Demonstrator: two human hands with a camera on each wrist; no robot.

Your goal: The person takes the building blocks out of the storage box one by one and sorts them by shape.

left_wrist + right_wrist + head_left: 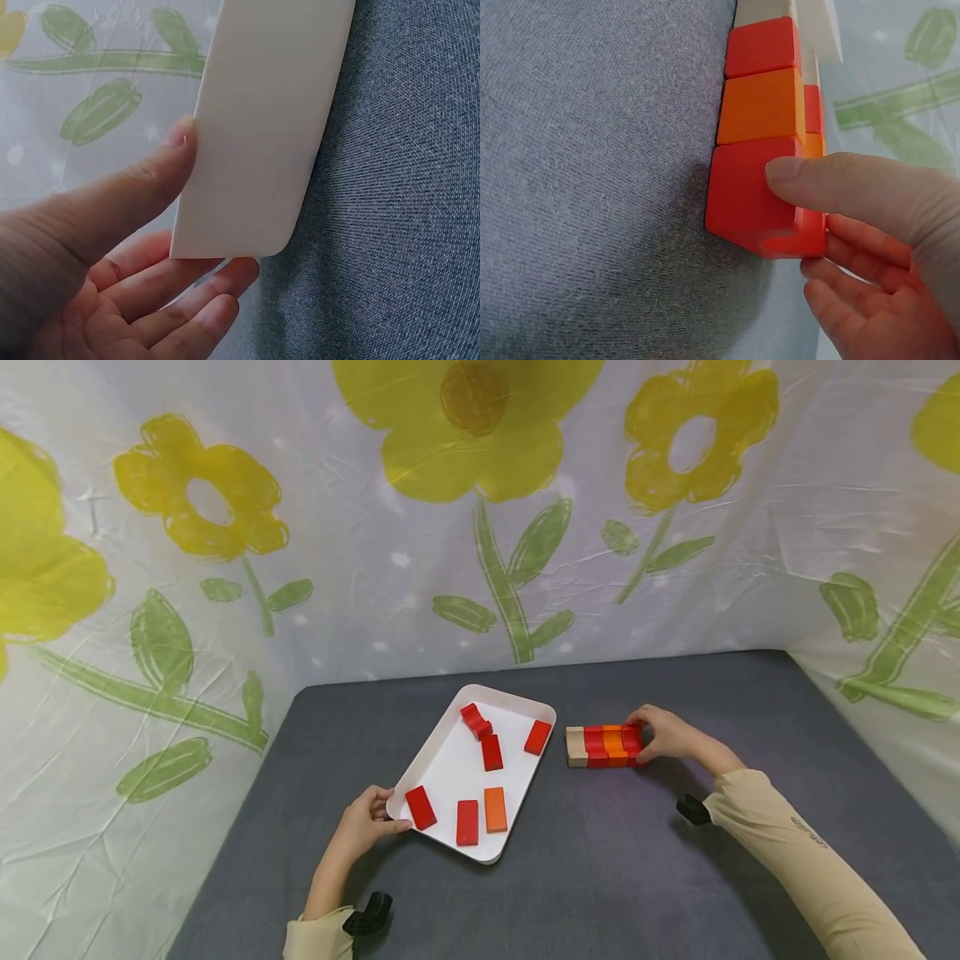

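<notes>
My left hand (358,828) holds the near-left corner of a white tray (442,760), thumb on one side and fingers round the other; the left wrist view shows the tray's plain wall (255,135) close up. In the tray lie several red blocks, among them one red block (467,822) beside an orange block (495,810). To the right of the tray a row of blocks stands on the table: a plain wood block (577,747), then red, orange and red. My right hand (678,737) pinches the end red block (746,184), which has a curved hollow and sits against the orange one.
A dark grey cloth-covered table (585,860) lies under everything. Behind and at the sides hangs a white curtain (360,585) printed with yellow flowers, close to the table's far edge. Black wrist mounts (367,915) sit by both beige sleeves.
</notes>
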